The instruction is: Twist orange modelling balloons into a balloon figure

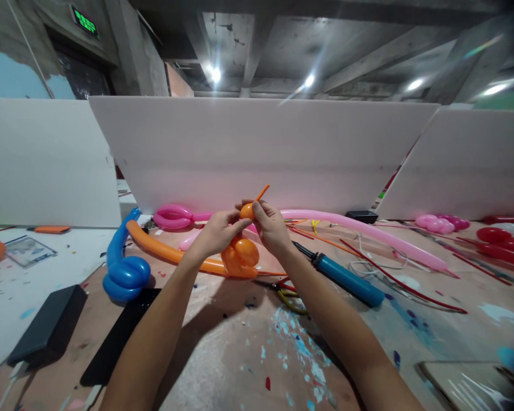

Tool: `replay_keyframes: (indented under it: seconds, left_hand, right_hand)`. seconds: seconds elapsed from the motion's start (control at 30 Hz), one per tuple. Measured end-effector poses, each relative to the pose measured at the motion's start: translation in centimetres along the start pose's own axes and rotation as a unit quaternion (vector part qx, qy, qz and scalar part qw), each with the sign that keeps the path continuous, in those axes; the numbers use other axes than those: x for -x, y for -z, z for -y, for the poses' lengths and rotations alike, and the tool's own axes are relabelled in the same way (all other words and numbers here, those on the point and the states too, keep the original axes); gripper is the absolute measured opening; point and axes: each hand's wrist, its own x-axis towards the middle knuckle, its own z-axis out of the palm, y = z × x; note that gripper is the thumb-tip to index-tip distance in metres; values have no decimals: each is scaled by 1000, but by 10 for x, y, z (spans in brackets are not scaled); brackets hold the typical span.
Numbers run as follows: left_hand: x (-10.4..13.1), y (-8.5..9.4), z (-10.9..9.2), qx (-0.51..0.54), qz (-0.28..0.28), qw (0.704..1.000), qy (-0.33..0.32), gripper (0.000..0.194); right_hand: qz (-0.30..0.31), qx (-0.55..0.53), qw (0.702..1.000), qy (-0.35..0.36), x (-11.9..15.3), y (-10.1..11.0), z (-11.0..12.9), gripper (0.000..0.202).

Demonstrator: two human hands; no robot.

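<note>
My left hand (219, 231) and my right hand (270, 227) meet over the middle of the table, fingers closed on an orange twisting balloon. Between the fingertips is a small round orange bubble (247, 211), and its thin uninflated tail sticks up to the right. Just below the hands hang larger orange bubbles (245, 254), partly hidden by my left hand. A long orange balloon length (158, 244) runs left from them behind my left forearm; whether it is all one balloon I cannot tell. Behind my hands lies a long pink balloon (346, 224).
Left of my arms are a twisted blue balloon (126, 277), a black power bank (49, 325) and a black phone (115, 342). On the right lie a blue hand pump (346, 278), thin uninflated balloons and a phone (466, 385). Scissors (289, 294) rest below my hands. White boards (261, 154) stand behind.
</note>
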Motion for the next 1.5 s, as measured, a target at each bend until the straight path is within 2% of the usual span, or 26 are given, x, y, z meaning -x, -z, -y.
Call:
replay_keyframes:
  seconds: [0.2,0.57,0.77,0.9,1.03,1.2,1.33,1.5]
  left_hand:
    - [3,-2,-3,-46,-40,998,-33,28]
    - [4,-7,-6,-101,-71,991,-56,27]
    - [3,-10,-7,-121,-93,987,-57,30]
    - [2,-6,-5,-92,-72,992,-40,33]
    - [1,-1,-5,-44,-35,998,-28,35]
    - [2,4,-4,10,-15,1000,-7,33]
    - [1,5,0,52,-2,999,-6,37]
    - [1,4,-1,15,-15,1000,-22,36]
  right_hand:
    - [-6,1,1000,13,2,-5,-5,29]
    - [-24,-3,999,27,4,-7,-11,25]
    - [-66,13,998,21,5,-12,-12,29]
    - [-75,-18,997,-6,4,-13,-14,32]
    - [-58,-22,998,-24,3,-14,-15,31]
    - [-57,-70,996,-23,2,-15,-6,44]
    - [-45,-65,997,-17,1,-12,0,34]
    - [-26,-47,998,-22,3,-12,-4,28]
